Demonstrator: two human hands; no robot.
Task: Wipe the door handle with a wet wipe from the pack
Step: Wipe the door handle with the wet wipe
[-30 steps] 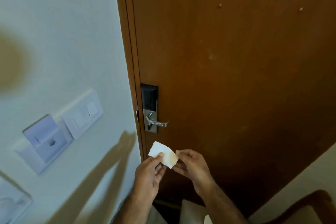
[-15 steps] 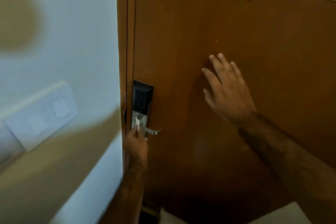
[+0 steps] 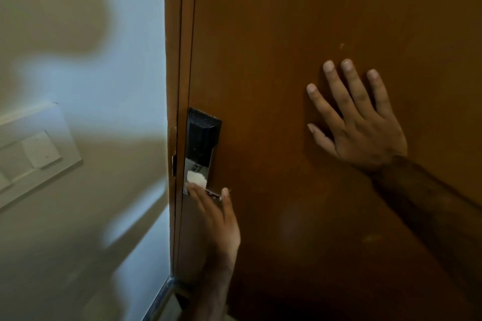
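Note:
A brown wooden door carries a lock plate, black on top and silver below. My left hand reaches up from below and presses a small white wet wipe against the silver part of the plate, where the lever handle sits. The handle is mostly hidden behind my fingers. My right hand lies flat on the door to the right of the lock, fingers spread, holding nothing. The wipe pack is out of view.
The door frame runs down the left of the lock. A white wall stretches to the left with a switch plate on it. Shadows fall across the wall.
The view has closed in on the lock. My left hand brought the wipe from in front of me up onto the plate at the handle. My right hand let go of the wipe and went flat on the door.

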